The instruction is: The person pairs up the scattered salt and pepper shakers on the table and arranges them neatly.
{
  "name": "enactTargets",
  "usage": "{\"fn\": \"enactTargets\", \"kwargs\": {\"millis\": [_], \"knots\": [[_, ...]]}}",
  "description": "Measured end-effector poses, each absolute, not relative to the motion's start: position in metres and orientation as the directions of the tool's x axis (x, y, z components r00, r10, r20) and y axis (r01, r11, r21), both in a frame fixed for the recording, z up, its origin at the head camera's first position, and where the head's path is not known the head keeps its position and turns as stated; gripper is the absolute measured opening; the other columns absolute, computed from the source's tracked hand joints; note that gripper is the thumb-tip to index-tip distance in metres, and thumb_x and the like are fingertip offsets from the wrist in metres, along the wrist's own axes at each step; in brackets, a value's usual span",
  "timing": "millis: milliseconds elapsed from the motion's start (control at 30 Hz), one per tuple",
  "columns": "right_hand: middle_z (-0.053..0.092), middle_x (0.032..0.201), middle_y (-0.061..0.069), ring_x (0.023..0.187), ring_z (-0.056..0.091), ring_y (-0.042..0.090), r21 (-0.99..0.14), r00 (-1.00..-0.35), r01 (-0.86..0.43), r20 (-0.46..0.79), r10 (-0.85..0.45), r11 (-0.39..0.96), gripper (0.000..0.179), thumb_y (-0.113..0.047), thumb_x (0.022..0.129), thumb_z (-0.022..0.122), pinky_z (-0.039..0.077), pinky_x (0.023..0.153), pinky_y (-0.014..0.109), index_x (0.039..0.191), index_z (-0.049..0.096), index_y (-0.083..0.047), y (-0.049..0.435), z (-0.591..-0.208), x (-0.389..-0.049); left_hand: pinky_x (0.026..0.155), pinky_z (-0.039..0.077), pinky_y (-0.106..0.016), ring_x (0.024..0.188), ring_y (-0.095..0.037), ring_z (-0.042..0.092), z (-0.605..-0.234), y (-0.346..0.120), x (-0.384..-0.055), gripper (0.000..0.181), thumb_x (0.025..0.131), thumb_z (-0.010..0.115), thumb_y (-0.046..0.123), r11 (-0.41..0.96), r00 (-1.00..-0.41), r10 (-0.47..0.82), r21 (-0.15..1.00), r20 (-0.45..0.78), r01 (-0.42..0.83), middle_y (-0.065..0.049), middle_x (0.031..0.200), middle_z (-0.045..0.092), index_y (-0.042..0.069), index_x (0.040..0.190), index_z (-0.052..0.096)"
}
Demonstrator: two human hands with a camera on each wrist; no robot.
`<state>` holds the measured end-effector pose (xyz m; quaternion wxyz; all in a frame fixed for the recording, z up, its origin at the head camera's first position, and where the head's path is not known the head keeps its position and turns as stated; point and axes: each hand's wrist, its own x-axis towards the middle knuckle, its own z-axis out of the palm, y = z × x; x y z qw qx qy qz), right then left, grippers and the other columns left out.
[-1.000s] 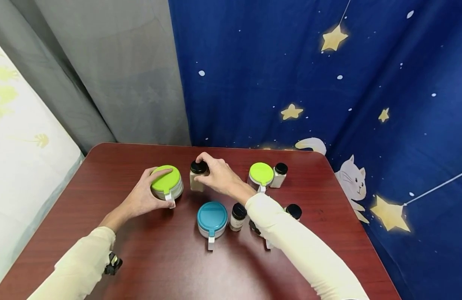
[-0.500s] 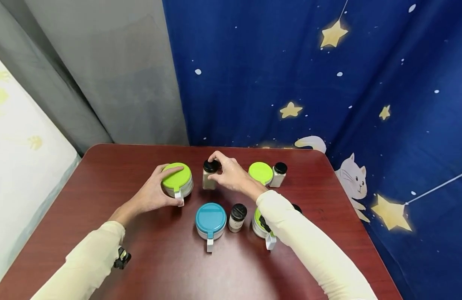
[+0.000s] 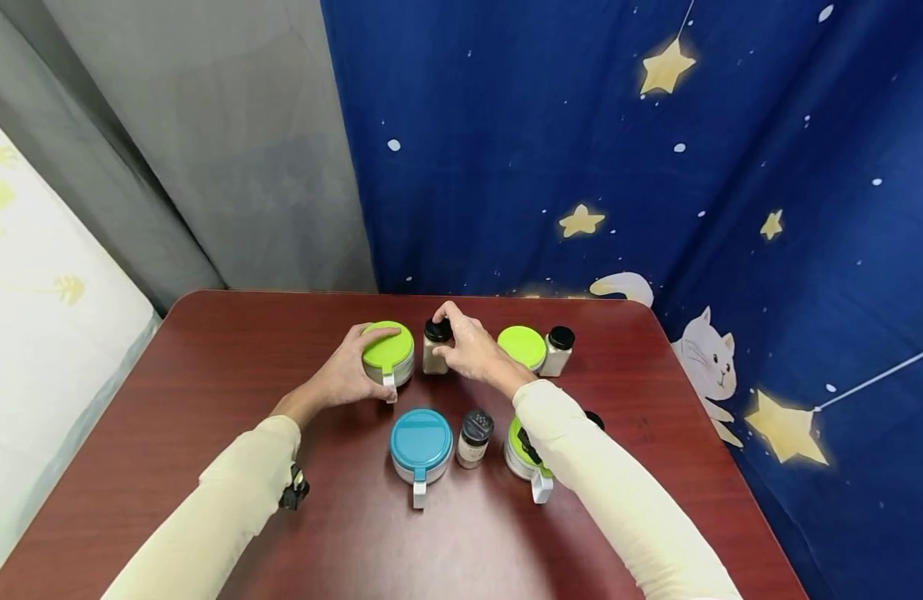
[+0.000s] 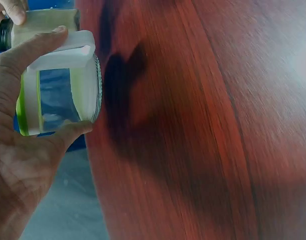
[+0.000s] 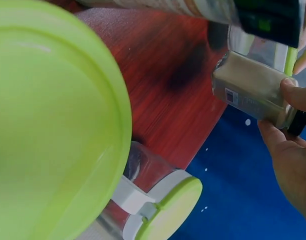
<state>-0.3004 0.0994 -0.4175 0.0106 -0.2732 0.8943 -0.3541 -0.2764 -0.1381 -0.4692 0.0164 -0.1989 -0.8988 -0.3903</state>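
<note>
Toward the back of the table, my left hand (image 3: 345,373) grips a clear jar with a lime-green lid (image 3: 390,340) and a white handle. Its fingers lie over the lid and the thumb is by the handle. Just right of that jar, my right hand (image 3: 471,348) holds a square bottle (image 3: 434,360) by its black cap, between thumb and fingers. The right wrist view shows this bottle (image 5: 250,87) as clear, with pale contents and a small label. Jar (image 4: 58,97) and bottle (image 4: 45,21) are side by side in the left wrist view.
Nearer stand a teal-lidded jar (image 3: 421,440), a black-capped shaker (image 3: 474,440) and a green-lidded jar (image 3: 517,462) partly under the right sleeve. A black cap (image 3: 595,419) shows behind that sleeve. Another green-lidded jar (image 3: 521,343) and black-capped bottle (image 3: 557,352) stand back right.
Both hands have moved to the right along the back of the table, the left with the green-lidded jar and the right with the black-capped bottle. The other containers stay put.
</note>
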Motion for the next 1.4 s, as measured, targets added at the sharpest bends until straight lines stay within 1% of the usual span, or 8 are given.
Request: {"fn": "enactTargets", "kwargs": {"millis": [167, 333, 533, 767, 900, 1000, 1233, 1400], "knots": [[0.054, 0.104, 0.005, 0.081, 0.054, 0.014, -0.641, -0.862, -0.45, 0.13, -0.49, 0.622, 0.041, -0.01, 0.082, 0.067, 0.044, 0.07, 0.027, 0.112, 0.04, -0.014, 0.101, -0.418, -0.306, 0.086, 0.037, -0.047, 0.111, -0.028, 0.038, -0.471, -0.125, -0.287, 0.096, 0.049, 0.089, 0.033, 0.632, -0.923, 0.34, 0.684, 0.178, 0.365, -0.014, 0.133, 0.025, 0.028, 0.133, 0.043], [0.055, 0.104, 0.004, 0.083, 0.054, 0.015, -0.64, -0.885, -0.422, 0.136, -0.445, 0.642, 0.042, -0.009, 0.08, 0.068, 0.044, 0.071, 0.029, 0.111, 0.04, -0.015, 0.107, -0.422, -0.313, 0.087, 0.036, -0.047, 0.11, -0.029, 0.038, -0.474, -0.111, -0.297, 0.094, 0.049, 0.089, 0.024, 0.638, -0.931, 0.325, 0.688, 0.166, 0.345, -0.013, 0.134, 0.025, 0.028, 0.131, 0.044], [0.054, 0.102, 0.003, 0.081, 0.054, 0.015, -0.642, -0.905, -0.374, 0.098, -0.413, 0.669, 0.043, -0.006, 0.08, 0.068, 0.045, 0.067, 0.026, 0.112, 0.04, -0.015, 0.116, -0.434, -0.314, 0.088, 0.035, -0.049, 0.112, -0.029, 0.037, -0.483, -0.095, -0.303, 0.095, 0.05, 0.089, 0.021, 0.618, -0.941, 0.329, 0.735, 0.08, 0.279, -0.012, 0.136, 0.021, 0.029, 0.132, 0.042], [0.052, 0.106, 0.005, 0.089, 0.051, 0.015, -0.623, -0.913, -0.336, 0.032, -0.407, 0.706, 0.044, -0.003, 0.079, 0.067, 0.044, 0.07, 0.028, 0.111, 0.039, -0.014, 0.117, -0.439, -0.317, 0.09, 0.033, -0.052, 0.116, -0.029, 0.032, -0.484, -0.089, -0.305, 0.096, 0.052, 0.088, 0.019, 0.643, -0.941, 0.339, 0.727, 0.012, 0.242, -0.01, 0.138, 0.016, 0.033, 0.133, 0.039], [0.051, 0.105, 0.005, 0.09, 0.051, 0.016, -0.596, -0.91, -0.343, 0.02, -0.413, 0.726, 0.046, -0.002, 0.078, 0.067, 0.044, 0.072, 0.029, 0.109, 0.036, -0.015, 0.118, -0.437, -0.32, 0.088, 0.032, -0.055, 0.117, -0.031, 0.026, -0.481, -0.087, -0.307, 0.095, 0.053, 0.088, 0.021, 0.682, -0.943, 0.333, 0.692, -0.007, 0.236, -0.008, 0.139, 0.017, 0.036, 0.132, 0.038], [0.051, 0.105, 0.006, 0.09, 0.051, 0.015, -0.57, -0.912, -0.343, 0.013, -0.409, 0.747, 0.047, -0.001, 0.077, 0.067, 0.043, 0.072, 0.029, 0.108, 0.036, -0.015, 0.12, -0.434, -0.322, 0.086, 0.033, -0.055, 0.116, -0.032, 0.024, -0.48, -0.085, -0.309, 0.095, 0.053, 0.087, 0.024, 0.708, -0.941, 0.339, 0.664, -0.02, 0.241, -0.008, 0.141, 0.017, 0.038, 0.133, 0.036], [0.05, 0.106, 0.006, 0.089, 0.05, 0.017, -0.59, -0.917, -0.327, 0.009, -0.399, 0.739, 0.046, 0.0, 0.078, 0.065, 0.043, 0.072, 0.028, 0.109, 0.035, -0.014, 0.122, -0.431, -0.325, 0.085, 0.033, -0.054, 0.114, -0.032, 0.026, -0.478, -0.082, -0.314, 0.096, 0.052, 0.088, 0.022, 0.692, -0.94, 0.342, 0.673, 0.012, 0.26, -0.008, 0.139, 0.018, 0.038, 0.132, 0.038], [0.047, 0.107, 0.005, 0.092, 0.049, 0.016, -0.563, -0.907, -0.33, -0.033, -0.42, 0.757, 0.046, -0.002, 0.079, 0.064, 0.042, 0.076, 0.028, 0.111, 0.033, -0.015, 0.118, -0.434, -0.324, 0.086, 0.032, -0.055, 0.115, -0.033, 0.026, -0.483, -0.086, -0.309, 0.096, 0.051, 0.088, 0.023, 0.689, -0.942, 0.335, 0.682, -0.002, 0.244, -0.008, 0.139, 0.018, 0.037, 0.132, 0.038]]}}
